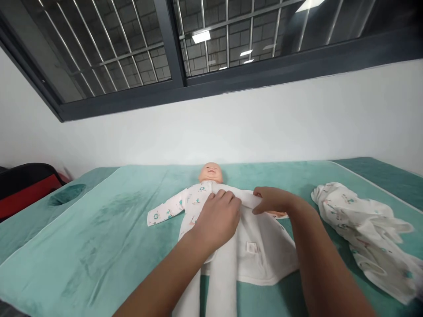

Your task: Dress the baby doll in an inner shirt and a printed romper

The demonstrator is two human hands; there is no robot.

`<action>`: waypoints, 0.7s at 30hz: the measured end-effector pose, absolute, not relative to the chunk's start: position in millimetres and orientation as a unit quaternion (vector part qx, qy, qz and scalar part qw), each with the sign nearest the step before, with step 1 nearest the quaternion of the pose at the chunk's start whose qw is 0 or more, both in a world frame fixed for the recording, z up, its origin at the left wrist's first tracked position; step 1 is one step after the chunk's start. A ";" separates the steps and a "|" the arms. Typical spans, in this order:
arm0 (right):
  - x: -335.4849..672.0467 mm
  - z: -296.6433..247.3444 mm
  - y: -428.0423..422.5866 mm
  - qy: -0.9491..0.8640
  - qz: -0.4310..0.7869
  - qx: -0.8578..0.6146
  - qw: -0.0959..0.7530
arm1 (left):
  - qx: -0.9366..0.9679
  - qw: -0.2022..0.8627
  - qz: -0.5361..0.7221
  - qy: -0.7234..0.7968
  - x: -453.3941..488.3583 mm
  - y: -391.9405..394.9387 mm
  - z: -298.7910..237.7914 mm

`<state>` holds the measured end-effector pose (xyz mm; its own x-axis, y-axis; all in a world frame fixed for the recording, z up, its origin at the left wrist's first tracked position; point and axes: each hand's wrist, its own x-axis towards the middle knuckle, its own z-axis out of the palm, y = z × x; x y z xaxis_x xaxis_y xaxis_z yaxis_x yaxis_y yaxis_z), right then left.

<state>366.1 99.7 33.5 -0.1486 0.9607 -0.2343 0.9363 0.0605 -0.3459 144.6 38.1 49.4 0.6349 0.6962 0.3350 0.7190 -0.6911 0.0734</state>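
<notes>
A baby doll [211, 172] lies on its back on the teal bed cover [99, 233], dressed in a white printed garment [185, 200] with one sleeve stretched out to the left. The garment's front is spread open over its body [261, 251]. My left hand [220, 216] rests on the doll's chest, fingers curled on the cloth near the collar. My right hand [272, 199] pinches the garment's upper edge at the doll's shoulder. The doll's right side and legs are hidden under cloth and my arms.
A crumpled white printed garment [363, 233] lies on the bed at the right. A black and red bag [26, 185] sits beyond the bed's left edge. A white wall and a barred window [211, 48] stand behind the bed.
</notes>
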 end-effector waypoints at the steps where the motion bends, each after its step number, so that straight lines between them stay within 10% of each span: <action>1: 363.9 33.9 99.2 -0.728 0.201 -0.655 0.015 | -0.913 0.056 -0.137 -0.381 157.0 50.0 48.3; 6: 353.1 52.1 88.6 -0.738 0.142 -0.657 0.058 | -0.918 0.064 -0.032 -0.389 202.0 95.7 40.4; 14: 394.1 60.5 95.3 -0.588 0.147 -0.712 0.355 | -0.912 0.083 -0.028 -0.400 176.1 119.8 59.9; 21: 369.1 19.0 112.2 -0.655 0.244 -0.703 0.131 | -0.888 0.125 -0.010 -0.443 151.4 115.0 84.3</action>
<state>369.1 112.2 19.0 0.0217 0.9851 -0.1709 0.8566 -0.1064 -0.5048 151.4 115.0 84.3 0.6078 0.7837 0.1283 0.7885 -0.5765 -0.2141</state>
